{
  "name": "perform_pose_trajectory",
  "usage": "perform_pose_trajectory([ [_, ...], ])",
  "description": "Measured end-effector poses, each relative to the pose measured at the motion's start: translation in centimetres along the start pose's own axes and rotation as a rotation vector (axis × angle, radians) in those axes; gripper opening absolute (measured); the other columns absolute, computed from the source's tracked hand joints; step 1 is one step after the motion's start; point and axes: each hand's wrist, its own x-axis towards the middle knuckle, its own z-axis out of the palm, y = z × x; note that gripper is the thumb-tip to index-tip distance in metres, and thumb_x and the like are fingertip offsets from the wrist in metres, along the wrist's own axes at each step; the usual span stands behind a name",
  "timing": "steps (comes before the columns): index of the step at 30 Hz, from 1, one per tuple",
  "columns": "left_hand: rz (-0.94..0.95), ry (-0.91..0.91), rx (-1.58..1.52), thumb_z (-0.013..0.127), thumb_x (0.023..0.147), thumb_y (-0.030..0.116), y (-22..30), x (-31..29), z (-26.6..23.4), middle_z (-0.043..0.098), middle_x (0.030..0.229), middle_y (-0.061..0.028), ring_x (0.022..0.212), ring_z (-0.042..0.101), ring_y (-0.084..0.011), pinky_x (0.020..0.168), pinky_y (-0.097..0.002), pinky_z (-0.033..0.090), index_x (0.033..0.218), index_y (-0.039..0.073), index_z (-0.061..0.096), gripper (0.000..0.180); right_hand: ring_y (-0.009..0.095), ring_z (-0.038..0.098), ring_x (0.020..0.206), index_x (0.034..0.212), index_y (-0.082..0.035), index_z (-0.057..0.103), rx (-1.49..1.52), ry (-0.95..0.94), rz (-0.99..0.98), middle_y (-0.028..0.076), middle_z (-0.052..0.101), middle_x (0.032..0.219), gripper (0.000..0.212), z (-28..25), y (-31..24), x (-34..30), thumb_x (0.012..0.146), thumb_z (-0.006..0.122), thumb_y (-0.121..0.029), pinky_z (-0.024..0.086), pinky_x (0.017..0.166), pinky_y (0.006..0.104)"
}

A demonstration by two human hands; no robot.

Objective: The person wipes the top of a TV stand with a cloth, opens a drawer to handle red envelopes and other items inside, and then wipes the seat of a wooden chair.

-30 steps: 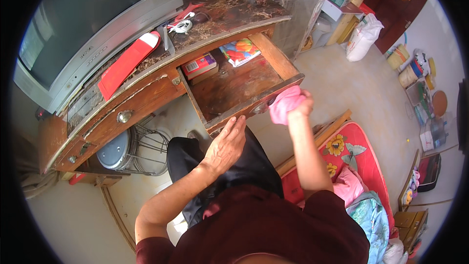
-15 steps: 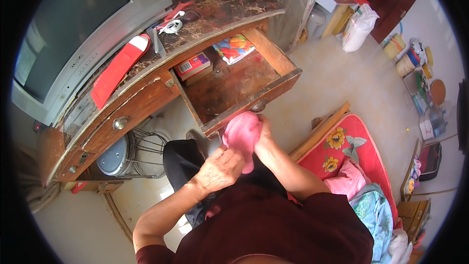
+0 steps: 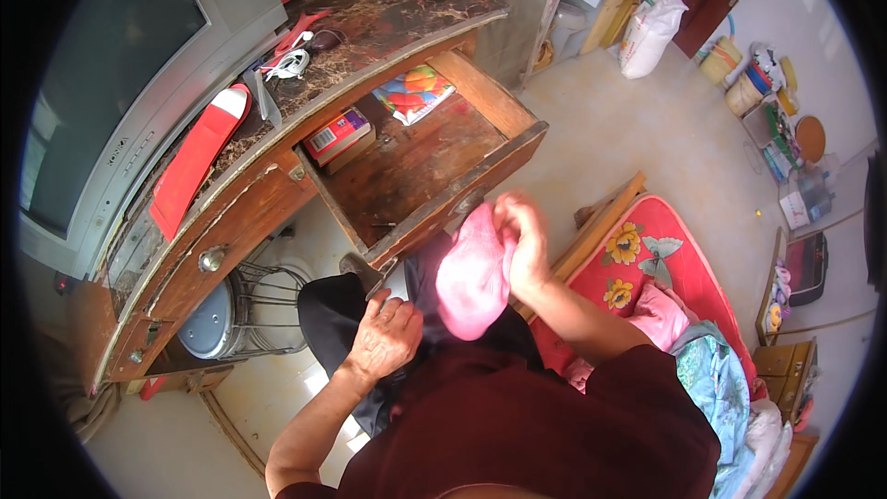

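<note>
My right hand [image 3: 525, 245] grips a soft pink cloth [image 3: 468, 282] by its upper right edge. The cloth is rounded and sock-like, hanging over my lap just in front of the open drawer [image 3: 480, 187]. My left hand [image 3: 386, 337] is closed, a short way left of the cloth and apart from it. A small thin, dark shiny thing [image 3: 378, 287] shows at its fingertips, too small to name. My dark trousers [image 3: 333, 314] lie beneath both hands.
The drawer holds a small box [image 3: 337, 137] and a colourful packet [image 3: 413, 94]. On the desk [image 3: 397, 14] stand a television [image 3: 120, 83], a red strap-like piece [image 3: 199, 162] and white earphones [image 3: 291, 63]. A red flowered cushion [image 3: 679, 263] with clothes lies at right; a wire-framed stool [image 3: 263, 305] sits under the desk.
My left hand has come off the pink cloth and moved left and slightly down. My right hand has shifted right, still holding the cloth, which now hangs turned and lower.
</note>
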Motion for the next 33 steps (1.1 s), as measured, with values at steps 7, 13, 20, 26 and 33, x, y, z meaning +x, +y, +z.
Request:
perform_pose_trajectory([
  [7, 0.027, 0.036, -0.057, 0.069, 0.069, 0.009, 1.2, 2.7, -0.1, 0.06, 0.086, -0.0063, 0.084, 0.059, -0.0209, 0.092, -0.043, 0.042, 0.086, 0.004, 0.063, 0.018, 0.021, 0.055, 0.053, 0.075, -0.01, 0.057, -1.252, -0.611, -1.483, 0.006, 0.05, 0.063, 0.012, 1.4, -0.8, 6.1, 0.071, 0.068, -0.008, 0.044, 0.047, 0.0327],
  [13, -0.138, 0.13, -0.132, 0.068, 0.069, 0.003, 1.5, 1.3, 0.7, 0.061, 0.084, -0.0067, 0.083, 0.06, -0.0204, 0.089, -0.0414, 0.043, 0.083, 0.005, 0.064, 0.014, 0.011, 0.051, 0.051, 0.086, -0.005, 0.058, -0.86, 0.037, -0.834, 0.001, 0.049, 0.06, 0.002, -1.4, -4.4, 12.4, 0.086, 0.058, -0.008, 0.04, 0.045, 0.0263],
  [20, -0.424, 0.107, -0.603, 0.068, 0.082, 0.013, 2.3, 6.1, -0.2, 0.062, 0.103, -0.0147, 0.099, 0.06, -0.0295, 0.093, -0.0381, 0.043, 0.115, 0.002, 0.058, 0.037, 0.007, 0.041, 0.048, 0.089, -0.002, 0.057, -0.399, -0.075, -0.405, 0.001, 0.05, 0.06, 0.009, 0.5, -9.0, 7.9, 0.09, 0.054, -0.01, 0.035, 0.046, 0.0213],
  [26, -0.52, 0.159, -0.93, 0.071, 0.082, 0.016, 4.6, 12.0, 1.5, 0.057, 0.111, -0.0216, 0.107, 0.058, -0.0295, 0.093, -0.0377, 0.045, 0.131, 0.001, 0.043, 0.058, 0.011, 0.047, 0.053, 0.09, -0.003, 0.057, -0.132, -0.366, -0.137, 0.003, 0.053, 0.063, 0.019, 2.1, -8.7, 4.1, 0.09, 0.051, -0.022, 0.038, 0.053, 0.023],
  [33, -0.714, 0.199, -0.956, 0.062, 0.089, 0.021, 3.9, 15.7, 2.3, 0.062, 0.086, -0.0302, 0.084, 0.065, -0.0408, 0.064, -0.0402, 0.052, 0.106, -0.004, 0.053, 0.032, 0.021, 0.052, 0.111, 0.124, -0.005, 0.049, 0.059, -0.097, 0.117, 0.01, 0.057, 0.117, 0.044, -4.2, -1.6, 1.1, 0.098, 0.042, -0.039, 0.039, 0.098, 0.0345],
])
